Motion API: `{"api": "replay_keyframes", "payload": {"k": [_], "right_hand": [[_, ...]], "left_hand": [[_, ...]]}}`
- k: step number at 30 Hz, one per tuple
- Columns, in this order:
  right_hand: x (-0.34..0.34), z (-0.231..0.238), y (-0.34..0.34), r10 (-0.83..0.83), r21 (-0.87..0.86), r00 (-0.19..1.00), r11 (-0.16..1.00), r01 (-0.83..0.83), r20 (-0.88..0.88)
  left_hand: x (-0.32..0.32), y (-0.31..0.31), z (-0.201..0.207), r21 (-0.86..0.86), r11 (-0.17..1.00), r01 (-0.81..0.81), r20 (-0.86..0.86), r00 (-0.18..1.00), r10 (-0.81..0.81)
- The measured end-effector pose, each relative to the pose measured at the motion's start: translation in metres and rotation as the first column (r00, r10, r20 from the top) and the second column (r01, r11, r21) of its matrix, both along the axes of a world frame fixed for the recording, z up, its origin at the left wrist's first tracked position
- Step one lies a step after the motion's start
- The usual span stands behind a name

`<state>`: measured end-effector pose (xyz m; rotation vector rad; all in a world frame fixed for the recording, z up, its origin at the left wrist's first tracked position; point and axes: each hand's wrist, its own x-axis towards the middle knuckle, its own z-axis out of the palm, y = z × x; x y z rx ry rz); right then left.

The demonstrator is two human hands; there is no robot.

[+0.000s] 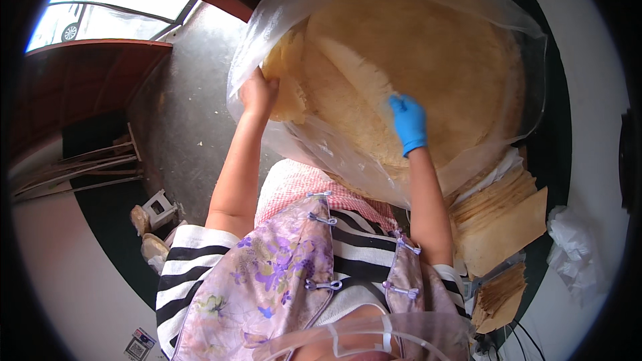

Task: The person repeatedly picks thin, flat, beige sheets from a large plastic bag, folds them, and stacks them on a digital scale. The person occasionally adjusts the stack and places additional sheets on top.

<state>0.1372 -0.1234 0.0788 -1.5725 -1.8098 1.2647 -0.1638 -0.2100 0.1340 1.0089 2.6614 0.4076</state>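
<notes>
A wide stack of thin, round, tan flatbreads (428, 47) lies in front of me inside a clear plastic sheet (531, 87) that stands up around its rim. My right hand (408, 124), in a blue glove, is closed on the edge of the top flatbread, which is lifted into a long fold running up and left. At the stack's left side my bare left hand (259, 93) is closed around a crumpled, yellowish part of flatbread (286, 70), with the plastic right beside it. My left fingertips are partly hidden.
Folded flatbread sheets (501, 217) are piled to the right, near a white plastic bag (576, 247). Wooden slats (87, 167) and a small white stool (159, 208) are on the left. Dark red panels (87, 87) border a bright opening at upper left.
</notes>
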Motion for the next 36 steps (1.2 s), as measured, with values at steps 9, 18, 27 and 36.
{"api": "replay_keyframes", "payload": {"k": [9,18,27,36], "right_hand": [[0.088,-0.005,0.113,-0.216,0.034,0.976,0.976,0.216,-0.02],[0.159,-0.023,0.143,-0.57,0.022,0.822,0.822,0.57,0.007],[0.188,-0.018,0.132,-0.735,0.164,0.673,0.656,0.737,-0.081],[0.161,0.01,0.113,-0.632,0.519,0.698,0.743,0.423,0.336]], "left_hand": [[0.116,0.072,-0.044,0.205,0.752,0.627,0.14,0.742,-0.656],[0.16,0.191,-0.11,0.347,0.668,0.658,-0.157,0.743,-0.651],[0.192,0.223,-0.142,0.378,0.614,0.693,-0.19,0.707,-0.681],[0.191,0.252,-0.149,0.649,0.619,0.442,-0.059,0.841,-0.539]]}}
